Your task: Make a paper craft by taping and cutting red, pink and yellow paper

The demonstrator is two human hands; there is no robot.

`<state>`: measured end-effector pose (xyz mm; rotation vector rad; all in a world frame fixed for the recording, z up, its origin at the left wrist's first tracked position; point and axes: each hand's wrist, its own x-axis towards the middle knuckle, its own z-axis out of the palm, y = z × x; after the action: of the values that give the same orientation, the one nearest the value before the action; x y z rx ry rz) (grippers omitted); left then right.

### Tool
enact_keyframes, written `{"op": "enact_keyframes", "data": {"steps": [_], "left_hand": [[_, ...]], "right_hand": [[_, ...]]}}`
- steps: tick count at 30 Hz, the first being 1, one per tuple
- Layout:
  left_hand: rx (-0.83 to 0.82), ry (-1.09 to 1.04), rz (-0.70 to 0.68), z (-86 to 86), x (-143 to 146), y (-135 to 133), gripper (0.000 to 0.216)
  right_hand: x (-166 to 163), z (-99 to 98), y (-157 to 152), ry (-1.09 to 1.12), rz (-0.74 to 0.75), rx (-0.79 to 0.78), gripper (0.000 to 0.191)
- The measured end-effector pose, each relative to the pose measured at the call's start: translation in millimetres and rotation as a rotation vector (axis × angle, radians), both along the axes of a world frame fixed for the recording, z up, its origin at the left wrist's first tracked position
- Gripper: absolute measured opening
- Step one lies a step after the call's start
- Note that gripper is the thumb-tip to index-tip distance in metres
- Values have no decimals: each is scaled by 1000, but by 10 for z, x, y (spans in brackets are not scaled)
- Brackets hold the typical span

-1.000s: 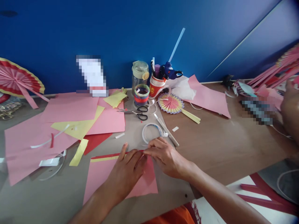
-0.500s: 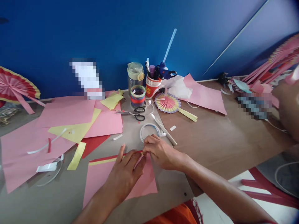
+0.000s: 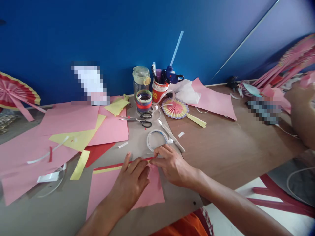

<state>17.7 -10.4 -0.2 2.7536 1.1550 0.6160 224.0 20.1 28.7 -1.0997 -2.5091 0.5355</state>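
Note:
A pink paper sheet (image 3: 105, 190) lies before me, with a yellow strip and a red strip along its far edge. My left hand (image 3: 129, 183) rests on the sheet, thumb stretched out and fingers lying near the striped edge. At that same edge, toward its right end, my right hand (image 3: 172, 167) has its fingers closed on the paper, thumb and forefinger together; the fingertips are partly hidden. Just beyond the right hand is a ring-shaped roll of clear tape (image 3: 149, 141). A white pen-like stick (image 3: 176, 139) lies beside the roll.
Scissors (image 3: 145, 123) lie behind the tape, near a yarn-wrapped jar (image 3: 144, 106), a bottle (image 3: 141, 80) and a red cup of pens (image 3: 157, 93). A folded paper fan (image 3: 176, 108) is at their right. Pink sheets (image 3: 71, 118) cover the left. Another person's hand (image 3: 301, 105) is far right.
My right hand's fingers have shifted slightly at the striped edge, the forefinger now reaching further along it. My left hand's fingers are drawn in a little. The view has moved slightly.

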Motion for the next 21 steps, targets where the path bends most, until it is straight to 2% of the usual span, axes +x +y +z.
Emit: {"op": "enact_keyframes", "data": {"steps": [6, 13, 15, 19, 21], "left_hand": [[-8, -13, 8, -18, -7, -8, 20], [-41, -10, -3, 5, -5, -1, 20], [-34, -9, -5, 5, -4, 1, 20], [-8, 1, -20, 0, -6, -2, 19], [4, 10, -29, -8, -8, -6, 19]], "right_hand": [[79, -156, -60, -43, -63, 70, 31], [135, -197, -101, -163, -19, 146, 24], [191, -188, -87, -112, -33, 128, 25], [296, -141, -74, 94, -151, 50, 35], [280, -122, -96, 107, -153, 56, 38]]}}
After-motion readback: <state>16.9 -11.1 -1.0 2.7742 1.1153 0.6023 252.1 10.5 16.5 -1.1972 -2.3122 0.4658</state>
